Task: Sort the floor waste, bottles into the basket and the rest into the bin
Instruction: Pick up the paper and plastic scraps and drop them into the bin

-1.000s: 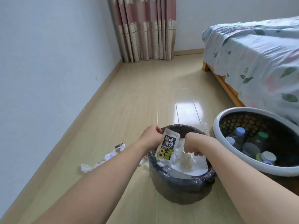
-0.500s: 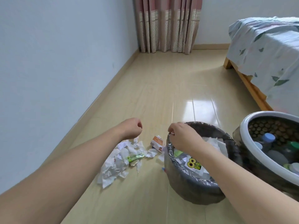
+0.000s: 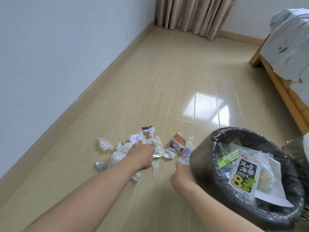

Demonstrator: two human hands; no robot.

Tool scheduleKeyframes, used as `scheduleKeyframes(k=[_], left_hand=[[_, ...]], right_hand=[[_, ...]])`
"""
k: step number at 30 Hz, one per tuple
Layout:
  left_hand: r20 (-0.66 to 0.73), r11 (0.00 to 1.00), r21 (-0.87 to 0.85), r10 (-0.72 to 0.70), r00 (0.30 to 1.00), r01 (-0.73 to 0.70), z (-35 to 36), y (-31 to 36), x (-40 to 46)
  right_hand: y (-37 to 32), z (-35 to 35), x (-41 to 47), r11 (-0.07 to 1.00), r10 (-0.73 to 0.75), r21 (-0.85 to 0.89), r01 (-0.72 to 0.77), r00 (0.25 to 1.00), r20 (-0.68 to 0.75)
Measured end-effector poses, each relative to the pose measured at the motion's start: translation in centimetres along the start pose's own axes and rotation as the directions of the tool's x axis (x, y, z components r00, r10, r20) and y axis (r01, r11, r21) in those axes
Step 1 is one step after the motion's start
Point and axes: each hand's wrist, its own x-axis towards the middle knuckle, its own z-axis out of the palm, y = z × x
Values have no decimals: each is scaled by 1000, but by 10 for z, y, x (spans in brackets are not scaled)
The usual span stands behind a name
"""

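Torn white paper scraps (image 3: 120, 151) lie heaped on the wood floor, with a small green wrapper (image 3: 156, 155) and an orange carton piece (image 3: 177, 143) among them. My left hand (image 3: 142, 154) is down on the heap, fingers curled into the paper. Low beside the bin, my right hand (image 3: 182, 171) has its fingertips at a white scrap (image 3: 184, 160); its grip is hidden. The black-lined bin (image 3: 217, 141) holds a seaweed snack packet (image 3: 242, 174), a green wrapper and white paper. Only a sliver of the basket (image 3: 306, 148) shows at the right edge.
A white wall with a skirting board (image 3: 100, 77) runs along the left. A bed with a wooden frame (image 3: 284, 91) stands at the right, and curtains (image 3: 192, 14) hang at the far end. Bare floor stretches beyond the waste.
The snack packet left my hands and now lies in the bin. My left hand dropped onto the floor heap. My right hand came off the bin rim down to the floor.
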Motion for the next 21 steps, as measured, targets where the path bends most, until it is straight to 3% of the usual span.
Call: scheduleKeyframes(k=[3,7,13,21], left_hand=[[-42,989,142,-33,999,39,30,4,9],[-93,983,181,-3,996,19,53,4,13],[-123,989,146,-1,992,19,51,4,18],[-59,934,-297,-226,972,199,42,-7,18]], right_hand=[[16,26,10,994,109,-14,-111,989,-99],[31,47,19,953,302,28,-301,944,-137],[44,51,29,978,200,95,-183,957,-212],[45,49,27,987,148,86,-133,968,-203]])
